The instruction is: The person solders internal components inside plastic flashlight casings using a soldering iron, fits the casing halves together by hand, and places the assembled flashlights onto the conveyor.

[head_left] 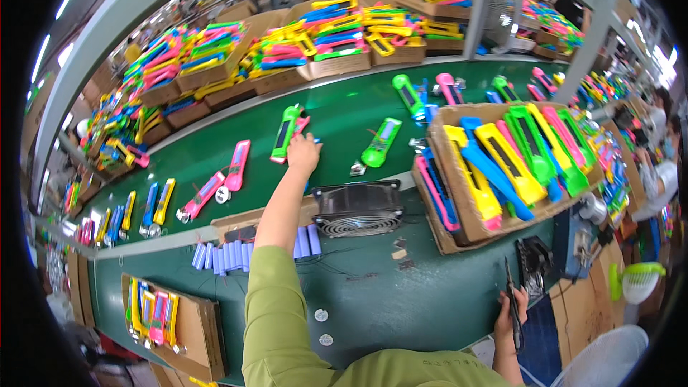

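My left arm stretches across the bench to the green belt. There my left hand [304, 153] closes its fingers over a pink plastic housing, mostly covered by the hand and by a green plastic housing [284, 135] lying over it. Which of the two pieces the fingertips press is partly hidden. Low on the right, my right hand [510, 313] is wrapped around a soldering iron [512, 294], its tip pointing up and away from me. Close to that hand is a black stand [534, 261].
A carton [459, 233] packed with colourful housings stands right on the bench, beside a black fan [358, 208]. Purple battery cells [231, 256] line the bench's far edge. A smaller carton [204, 330] sits left. More housings, including a green one [381, 142], lie along the belt [337, 111].
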A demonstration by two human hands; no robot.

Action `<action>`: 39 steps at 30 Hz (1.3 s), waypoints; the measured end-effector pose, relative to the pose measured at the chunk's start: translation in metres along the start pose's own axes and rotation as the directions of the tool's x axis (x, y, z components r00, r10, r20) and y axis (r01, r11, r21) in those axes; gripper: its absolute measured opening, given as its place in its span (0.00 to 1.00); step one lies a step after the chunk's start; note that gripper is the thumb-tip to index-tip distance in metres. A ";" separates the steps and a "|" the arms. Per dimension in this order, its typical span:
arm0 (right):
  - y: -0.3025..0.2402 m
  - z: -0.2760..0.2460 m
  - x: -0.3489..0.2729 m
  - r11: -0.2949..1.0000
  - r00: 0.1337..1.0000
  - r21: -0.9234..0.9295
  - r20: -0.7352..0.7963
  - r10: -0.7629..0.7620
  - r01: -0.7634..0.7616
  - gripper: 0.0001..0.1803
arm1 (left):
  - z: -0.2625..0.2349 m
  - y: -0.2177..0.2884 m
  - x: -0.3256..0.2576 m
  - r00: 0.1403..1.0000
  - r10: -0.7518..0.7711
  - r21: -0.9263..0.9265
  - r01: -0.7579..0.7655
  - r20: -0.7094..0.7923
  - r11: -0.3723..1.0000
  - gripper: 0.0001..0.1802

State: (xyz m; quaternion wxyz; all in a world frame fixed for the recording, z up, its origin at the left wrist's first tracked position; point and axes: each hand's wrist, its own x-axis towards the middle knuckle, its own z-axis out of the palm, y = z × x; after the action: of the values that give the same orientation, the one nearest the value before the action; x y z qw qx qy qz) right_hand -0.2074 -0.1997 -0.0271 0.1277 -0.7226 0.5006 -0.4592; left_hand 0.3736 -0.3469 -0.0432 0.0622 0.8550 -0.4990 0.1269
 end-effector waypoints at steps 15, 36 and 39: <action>-0.069 -0.060 0.099 0.868 0.891 0.237 -0.247 -0.380 0.436 0.12 | -0.302 -0.057 -0.143 0.941 0.034 -0.273 -0.132 -0.337 0.953 0.16; -0.125 0.002 0.228 0.998 0.936 -0.070 0.350 0.035 -0.011 0.25 | -0.230 0.125 -0.424 0.896 0.427 -0.587 -0.414 -0.125 0.696 0.09; -0.113 -0.022 0.205 0.872 0.892 0.270 0.085 -0.445 0.409 0.22 | -0.214 0.136 -0.419 0.778 0.628 -0.538 -0.535 -0.012 0.652 0.08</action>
State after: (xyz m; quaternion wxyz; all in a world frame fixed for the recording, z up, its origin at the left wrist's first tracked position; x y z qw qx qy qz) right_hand -0.1404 -0.3132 0.1677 0.1469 -0.8254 0.2571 -0.4807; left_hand 0.0253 -0.0134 0.0424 0.1991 0.6076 -0.7654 -0.0732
